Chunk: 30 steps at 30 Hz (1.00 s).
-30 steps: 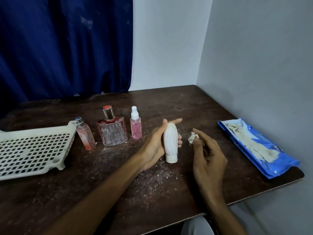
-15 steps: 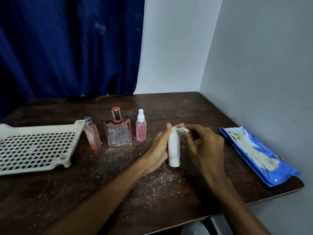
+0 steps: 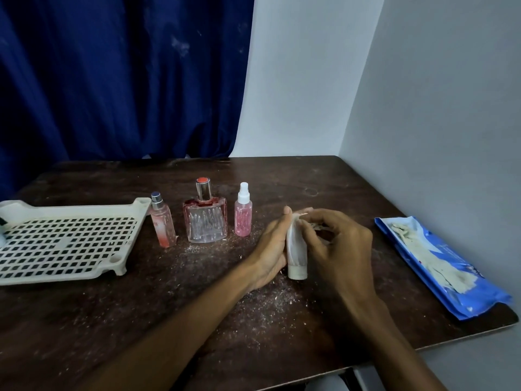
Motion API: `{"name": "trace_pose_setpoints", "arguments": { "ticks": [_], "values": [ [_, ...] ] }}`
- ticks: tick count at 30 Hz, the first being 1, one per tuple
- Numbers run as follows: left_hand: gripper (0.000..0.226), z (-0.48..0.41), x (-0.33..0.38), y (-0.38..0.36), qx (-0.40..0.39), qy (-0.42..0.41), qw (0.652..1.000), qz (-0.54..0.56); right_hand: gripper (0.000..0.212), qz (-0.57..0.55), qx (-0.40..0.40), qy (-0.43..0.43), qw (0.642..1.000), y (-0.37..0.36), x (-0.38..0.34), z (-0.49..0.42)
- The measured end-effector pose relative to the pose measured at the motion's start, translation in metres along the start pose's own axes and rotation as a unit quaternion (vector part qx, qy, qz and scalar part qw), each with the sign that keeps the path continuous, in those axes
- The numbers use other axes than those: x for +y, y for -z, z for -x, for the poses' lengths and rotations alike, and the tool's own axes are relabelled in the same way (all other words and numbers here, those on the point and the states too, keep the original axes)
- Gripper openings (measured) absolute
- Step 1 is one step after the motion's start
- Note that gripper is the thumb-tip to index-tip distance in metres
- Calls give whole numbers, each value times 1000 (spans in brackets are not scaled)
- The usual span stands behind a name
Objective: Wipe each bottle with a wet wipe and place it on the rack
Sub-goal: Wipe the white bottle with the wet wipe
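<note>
One white tube [image 3: 296, 249], likely light and squashy: your left hand [image 3: 270, 249] grips its body, right hand [image 3: 338, 244] fingers pinch the wipe [image 3: 317, 227]; hold near the cap [image 3: 297, 271].

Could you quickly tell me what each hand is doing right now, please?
Left hand: grips the white tube, which stands on its cap.
Right hand: pinches a wet wipe near the tube's top.

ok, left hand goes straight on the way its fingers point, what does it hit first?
Nothing close: left hand, holding the white tube, points away across the table toward the back wall. The pink spray bottle sits left of that line, though depth is unclear.
</note>
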<state>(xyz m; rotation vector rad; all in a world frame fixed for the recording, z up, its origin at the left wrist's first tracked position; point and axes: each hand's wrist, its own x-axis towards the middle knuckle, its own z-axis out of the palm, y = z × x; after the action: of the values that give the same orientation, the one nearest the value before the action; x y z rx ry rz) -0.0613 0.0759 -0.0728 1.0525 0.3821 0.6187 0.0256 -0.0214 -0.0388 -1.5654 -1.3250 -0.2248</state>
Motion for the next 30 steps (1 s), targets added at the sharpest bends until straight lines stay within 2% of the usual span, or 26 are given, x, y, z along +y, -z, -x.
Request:
{"name": "trace_pose_setpoints", "arguments": {
  "ticks": [8,11,15,19,24,30],
  "values": [
    [51,0,-2,-1,10,-17,1000,-21,25,18,-2,34,999,-2,3,2],
    [52,-1,-4,-2,12,-22,999,-30,23,23,10,24,999,0,5,-2],
    [48,-2,-5,-3,17,-26,999,-22,20,26,-4,63,998,1,1,-3],
    [48,-2,-6,-4,22,-32,999,-35,17,33,4,29,999,4,6,-7],
    [44,-1,-5,-4,24,-30,999,-38,19,36,-20,64,997,5,-1,-5],
    [48,-1,-7,-8,35,-43,997,-44,14,57,-3,29,998,8,4,-11]
  ]
}}
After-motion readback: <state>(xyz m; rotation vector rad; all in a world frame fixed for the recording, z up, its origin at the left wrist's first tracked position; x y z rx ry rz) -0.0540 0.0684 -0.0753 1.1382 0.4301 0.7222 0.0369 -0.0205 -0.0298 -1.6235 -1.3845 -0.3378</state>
